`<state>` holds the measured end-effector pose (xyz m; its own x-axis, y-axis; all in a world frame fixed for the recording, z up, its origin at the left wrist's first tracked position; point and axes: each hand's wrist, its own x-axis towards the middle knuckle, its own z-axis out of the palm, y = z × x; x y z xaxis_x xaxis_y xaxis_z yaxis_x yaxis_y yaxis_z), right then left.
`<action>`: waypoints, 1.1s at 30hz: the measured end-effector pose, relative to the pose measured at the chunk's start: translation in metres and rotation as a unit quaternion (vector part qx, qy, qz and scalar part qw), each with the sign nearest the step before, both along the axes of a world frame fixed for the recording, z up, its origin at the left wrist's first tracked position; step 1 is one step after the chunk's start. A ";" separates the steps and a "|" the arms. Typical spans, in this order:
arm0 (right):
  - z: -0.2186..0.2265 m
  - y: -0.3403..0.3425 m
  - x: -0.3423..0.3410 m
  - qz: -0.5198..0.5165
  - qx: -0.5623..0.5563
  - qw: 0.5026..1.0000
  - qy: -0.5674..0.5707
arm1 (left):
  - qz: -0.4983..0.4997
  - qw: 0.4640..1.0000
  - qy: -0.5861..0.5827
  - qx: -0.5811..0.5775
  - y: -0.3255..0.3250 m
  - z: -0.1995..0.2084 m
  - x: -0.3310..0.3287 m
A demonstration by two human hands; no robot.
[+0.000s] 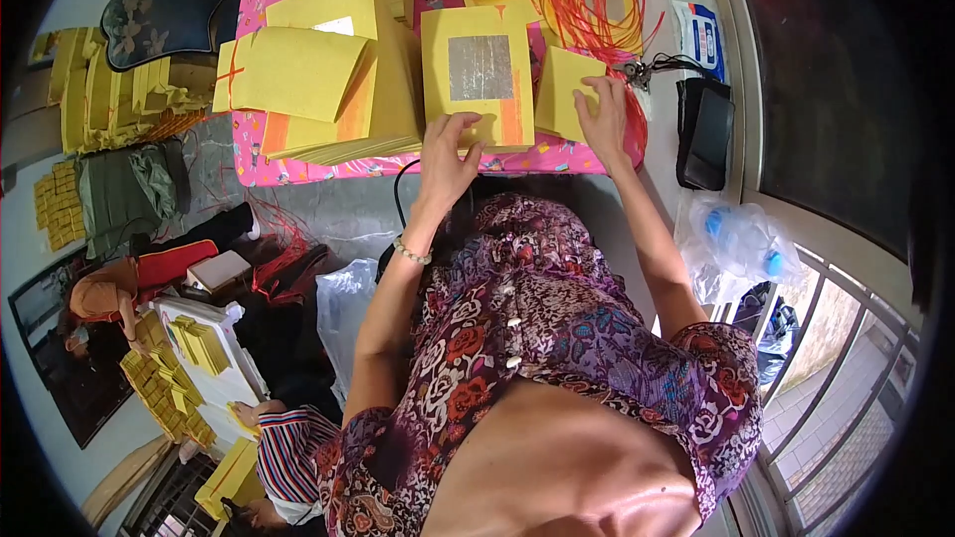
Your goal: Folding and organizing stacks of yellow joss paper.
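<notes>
Blue-and-white packet (pixel 704 42) at far right has printing on it, too small to make out. Surface (pixel 308 173) is pink and cartoon-patterned; two people (pixel 296 443) are off left. Left hand (pixel 455 154): fingers apart at the near edge of the silver-squared yellow paper stack (pixel 477 75). Right hand (pixel 603 121) is over the folded yellow sheet (pixel 559 89) just right; can't tell if those fingers pinch it.

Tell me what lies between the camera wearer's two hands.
In the head view, the near right corner of the silver-squared yellow stack and part of the plain yellow paper lie between left hand and right hand.
</notes>
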<state>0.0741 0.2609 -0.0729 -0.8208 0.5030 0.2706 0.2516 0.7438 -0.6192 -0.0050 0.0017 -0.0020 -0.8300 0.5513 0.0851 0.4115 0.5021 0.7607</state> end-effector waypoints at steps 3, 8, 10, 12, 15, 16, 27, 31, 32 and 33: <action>0.040 -0.022 0.001 0.144 -0.051 0.988 -0.007 | -0.025 0.996 0.056 -0.066 -0.007 0.001 -0.001; 0.065 -0.052 0.002 0.315 0.004 0.949 -0.014 | -0.036 0.992 0.086 -0.088 -0.007 -0.003 -0.001; 0.056 -0.053 0.001 0.319 0.024 0.947 -0.022 | -0.034 0.992 0.086 -0.091 -0.006 -0.006 -0.001; 0.053 -0.053 -0.001 0.325 0.043 0.944 -0.028 | -0.037 0.992 0.097 -0.077 -0.008 -0.009 -0.003; 0.055 -0.050 -0.003 0.332 0.045 0.942 -0.028 | -0.041 0.993 0.092 -0.065 -0.009 -0.012 -0.006; 0.057 -0.048 -0.003 0.335 0.029 0.941 -0.027 | -0.040 0.993 0.092 -0.065 -0.010 -0.012 -0.007; 0.059 -0.051 -0.007 0.293 -0.057 0.953 -0.050 | -0.054 0.995 0.065 -0.047 -0.011 -0.008 -0.011; 0.059 -0.052 -0.008 0.281 -0.073 0.955 -0.062 | -0.054 0.996 0.055 -0.041 -0.010 -0.006 -0.011; 0.059 -0.052 -0.008 0.279 -0.076 0.955 -0.066 | -0.054 0.996 0.058 -0.043 -0.010 -0.005 -0.011; 0.059 -0.053 -0.008 0.280 -0.076 0.955 -0.066 | -0.055 0.996 0.062 -0.044 -0.010 -0.005 -0.011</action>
